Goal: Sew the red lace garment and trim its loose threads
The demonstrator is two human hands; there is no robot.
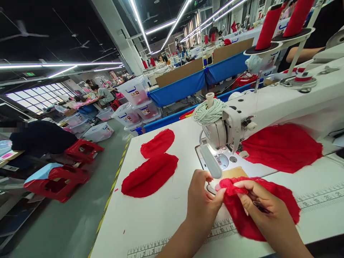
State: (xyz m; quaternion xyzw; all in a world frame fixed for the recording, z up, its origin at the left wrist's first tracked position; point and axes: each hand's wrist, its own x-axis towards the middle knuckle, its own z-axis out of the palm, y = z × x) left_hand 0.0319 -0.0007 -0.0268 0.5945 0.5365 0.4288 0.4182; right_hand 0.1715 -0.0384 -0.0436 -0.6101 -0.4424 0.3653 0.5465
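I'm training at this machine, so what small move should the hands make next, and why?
Probably smooth the held red cloth flat: its edge looks bunched where the right hand pinches it, the left hand is right at that edge, and it lies short of the round metal plate.

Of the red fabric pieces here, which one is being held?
The nearest piece, pinched in the right hand; two others lie loose at left, one beneath the machine arm.

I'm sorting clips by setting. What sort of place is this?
Probably a sewing workshop or garment factory: there's a sewing machine, cones of red thread, and red fabric pieces on the white tabletop.
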